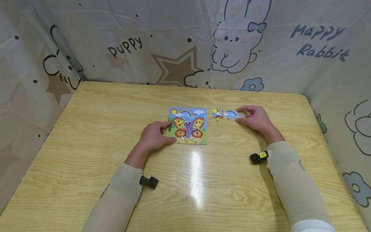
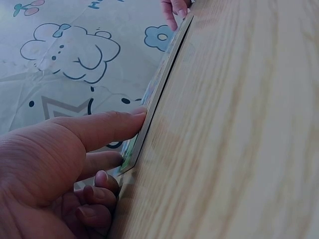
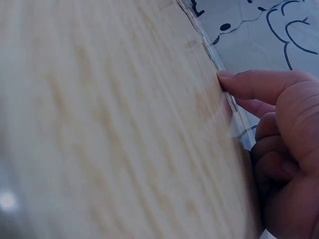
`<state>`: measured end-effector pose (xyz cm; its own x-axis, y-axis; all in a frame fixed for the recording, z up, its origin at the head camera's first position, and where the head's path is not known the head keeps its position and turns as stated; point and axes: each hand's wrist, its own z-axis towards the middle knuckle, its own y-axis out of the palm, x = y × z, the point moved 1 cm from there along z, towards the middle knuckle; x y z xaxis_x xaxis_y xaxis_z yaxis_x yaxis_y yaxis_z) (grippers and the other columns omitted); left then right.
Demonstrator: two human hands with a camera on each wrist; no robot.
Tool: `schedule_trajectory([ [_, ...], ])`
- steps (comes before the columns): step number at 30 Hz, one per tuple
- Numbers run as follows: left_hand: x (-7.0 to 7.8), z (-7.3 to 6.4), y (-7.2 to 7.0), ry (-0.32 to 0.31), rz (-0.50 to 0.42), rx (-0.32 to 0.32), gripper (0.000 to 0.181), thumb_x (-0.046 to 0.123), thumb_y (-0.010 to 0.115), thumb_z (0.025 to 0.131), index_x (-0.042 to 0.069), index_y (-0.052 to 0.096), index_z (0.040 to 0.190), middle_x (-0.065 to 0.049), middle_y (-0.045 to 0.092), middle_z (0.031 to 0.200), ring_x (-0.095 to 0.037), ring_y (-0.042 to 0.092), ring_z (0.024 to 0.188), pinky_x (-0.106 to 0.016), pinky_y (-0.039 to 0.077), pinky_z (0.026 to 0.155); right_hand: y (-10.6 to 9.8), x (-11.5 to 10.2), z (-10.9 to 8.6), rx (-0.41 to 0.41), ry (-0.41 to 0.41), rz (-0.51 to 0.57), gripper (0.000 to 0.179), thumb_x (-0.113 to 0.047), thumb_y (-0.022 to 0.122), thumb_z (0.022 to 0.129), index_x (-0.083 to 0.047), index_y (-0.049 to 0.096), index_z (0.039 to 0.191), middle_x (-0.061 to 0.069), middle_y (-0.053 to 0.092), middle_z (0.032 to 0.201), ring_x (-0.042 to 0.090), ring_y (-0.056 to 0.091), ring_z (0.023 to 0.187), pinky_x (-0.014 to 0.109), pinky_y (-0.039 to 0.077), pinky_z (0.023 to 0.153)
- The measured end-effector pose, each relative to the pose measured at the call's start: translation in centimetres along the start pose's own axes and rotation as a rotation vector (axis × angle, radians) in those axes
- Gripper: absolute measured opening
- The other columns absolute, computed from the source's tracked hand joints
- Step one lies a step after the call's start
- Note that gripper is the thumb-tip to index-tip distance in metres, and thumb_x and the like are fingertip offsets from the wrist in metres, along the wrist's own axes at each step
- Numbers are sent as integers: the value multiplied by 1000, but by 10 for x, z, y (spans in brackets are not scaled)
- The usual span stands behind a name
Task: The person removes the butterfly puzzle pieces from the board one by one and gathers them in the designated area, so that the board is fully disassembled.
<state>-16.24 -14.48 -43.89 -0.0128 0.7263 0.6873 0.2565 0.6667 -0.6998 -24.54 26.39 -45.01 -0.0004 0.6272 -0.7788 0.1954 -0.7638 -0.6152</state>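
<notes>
A square butterfly puzzle board [image 1: 200,112] lies flat on the table, with a sun, rainbow and clouds along its top. My left hand [image 1: 155,135] holds its left side, index finger on the upper part and thumb near the lower edge. In the left wrist view, the left hand [image 2: 65,159] has its other fingers curled beneath. Right of the board, my right hand [image 1: 255,119] pinches a rainbow puzzle piece [image 1: 232,114] between thumb and index finger. Just left of that piece is a sun-and-cloud puzzle piece [image 1: 217,113]. The right hand [image 3: 284,124] shows its thumb at the piece's edge.
The wooden table [image 1: 95,129] reaches to a cartoon-printed cloth [image 1: 130,29] hung along its back and sides. A bright light reflection lies on the table below the board. Both wrists carry small black cameras [image 1: 149,182].
</notes>
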Motion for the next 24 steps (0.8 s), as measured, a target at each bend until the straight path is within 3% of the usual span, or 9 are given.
schedule_trajectory([
  [12,0,0,0,14,4,8,76,36,88,75,20,58,143,-6,48,82,-22,42,74,-36,31,66,6,-8,-16,17,22,107,44,-22,84,83,-6,70,122,-3,33,59,12,30,54,31,32,61],
  [24,-1,0,-1,14,8,10,77,36,88,75,19,58,144,-6,48,83,-22,42,74,-36,31,67,34,-22,-23,37,-94,166,43,-21,84,84,-6,70,122,-2,30,59,12,27,51,29,29,50],
])
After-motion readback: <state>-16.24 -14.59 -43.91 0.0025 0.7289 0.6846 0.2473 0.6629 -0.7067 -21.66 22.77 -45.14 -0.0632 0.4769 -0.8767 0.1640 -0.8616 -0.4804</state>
